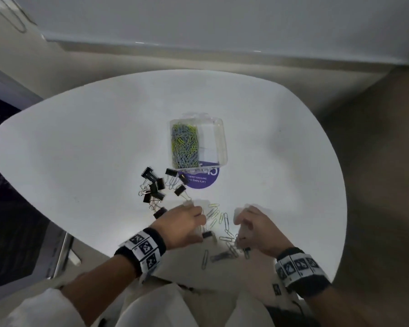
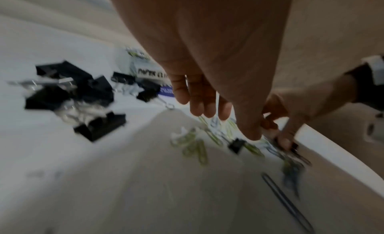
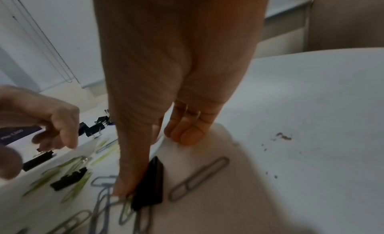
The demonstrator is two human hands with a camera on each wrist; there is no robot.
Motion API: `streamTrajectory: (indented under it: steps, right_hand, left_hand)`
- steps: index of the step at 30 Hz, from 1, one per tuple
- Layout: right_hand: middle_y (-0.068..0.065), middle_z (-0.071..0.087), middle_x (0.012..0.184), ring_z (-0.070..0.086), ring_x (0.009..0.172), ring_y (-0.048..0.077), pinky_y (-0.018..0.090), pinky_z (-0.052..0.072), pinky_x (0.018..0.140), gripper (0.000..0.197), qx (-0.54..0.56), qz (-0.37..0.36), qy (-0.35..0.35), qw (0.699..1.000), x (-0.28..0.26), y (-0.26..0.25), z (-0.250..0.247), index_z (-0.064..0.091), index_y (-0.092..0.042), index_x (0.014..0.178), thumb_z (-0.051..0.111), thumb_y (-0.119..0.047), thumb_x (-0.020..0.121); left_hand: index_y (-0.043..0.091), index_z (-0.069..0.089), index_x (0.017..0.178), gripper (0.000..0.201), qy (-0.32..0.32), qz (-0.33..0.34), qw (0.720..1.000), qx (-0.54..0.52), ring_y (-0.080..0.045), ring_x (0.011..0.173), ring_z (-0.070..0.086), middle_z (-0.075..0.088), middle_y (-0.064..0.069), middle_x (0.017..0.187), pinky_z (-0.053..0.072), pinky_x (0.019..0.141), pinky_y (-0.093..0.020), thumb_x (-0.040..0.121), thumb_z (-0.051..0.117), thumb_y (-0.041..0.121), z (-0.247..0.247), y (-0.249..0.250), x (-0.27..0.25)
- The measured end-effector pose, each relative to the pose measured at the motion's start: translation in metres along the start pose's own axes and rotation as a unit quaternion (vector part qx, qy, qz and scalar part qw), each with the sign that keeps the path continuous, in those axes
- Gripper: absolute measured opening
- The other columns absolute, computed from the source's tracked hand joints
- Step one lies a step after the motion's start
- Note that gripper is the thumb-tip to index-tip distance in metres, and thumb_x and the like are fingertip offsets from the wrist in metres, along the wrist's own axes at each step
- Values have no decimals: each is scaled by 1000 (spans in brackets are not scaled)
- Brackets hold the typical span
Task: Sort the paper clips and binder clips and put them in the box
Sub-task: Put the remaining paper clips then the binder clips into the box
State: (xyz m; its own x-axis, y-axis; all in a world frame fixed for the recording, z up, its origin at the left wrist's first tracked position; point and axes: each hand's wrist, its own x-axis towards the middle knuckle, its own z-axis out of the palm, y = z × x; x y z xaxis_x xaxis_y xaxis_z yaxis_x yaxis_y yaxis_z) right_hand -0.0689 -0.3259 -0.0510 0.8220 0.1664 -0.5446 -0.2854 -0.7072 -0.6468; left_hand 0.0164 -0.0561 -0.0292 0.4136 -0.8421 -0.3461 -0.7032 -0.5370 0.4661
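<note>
Wristbands with black-and-white markers point(image 1: 143, 247) wrap both forearms at the near edge of the white tabletop point(image 1: 80, 142). Loose paper clips point(image 1: 224, 234), grey-blue and yellow-green, lie scattered between the hands near that edge. The right hand point(image 1: 257, 228) is bent down over them; in the right wrist view its thumb tip presses on the wire beside a small black binder clip point(image 3: 150, 185), with the other fingers curled toward the palm, but whether it truly grips anything I cannot tell. The left hand point(image 1: 187, 224) hovers just above the clips with fingers hanging loosely, nothing caught in them as far as the blurred left wrist view shows; another little black clip point(image 1: 207, 234) lies just beside it. Farther out to the left sits a cluster of black binder clips point(image 1: 155, 185), touching and overlapping. Beyond them a clear plastic box point(image 1: 198, 142) stands partly on a purple round sticker point(image 1: 204, 181); its left compartment is full of coloured paper clips, its right compartment shows only white.
</note>
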Motion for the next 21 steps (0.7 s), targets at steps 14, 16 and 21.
streamTrajectory:
  steps: [14,16,21]
  right_hand:
    - [-19,50,93,51,84,1,29,50,72,21,-49,-34,78,995,-19,16,21,57,-38,85,75,-36,73]
    - [-17,53,93,54,85,2,29,51,75,19,-37,-42,89,994,-20,17,22,62,-32,89,75,-38,76]
    - [-7,60,87,57,77,9,21,50,70,19,122,-13,132,984,-20,0,17,66,-28,86,80,-39,78]
  left_hand:
    - [11,58,93,12,69,-62,994,-55,-27,87,59,59,-8,95,49,61,-34,81,55,10,43,34,12]
    - [15,58,103,22,89,-79,988,-95,-21,89,56,60,-4,101,50,69,-32,83,48,17,39,32,9]
    - [19,64,107,23,89,-91,972,-199,-4,74,46,52,1,104,45,76,-21,86,54,19,28,22,3]
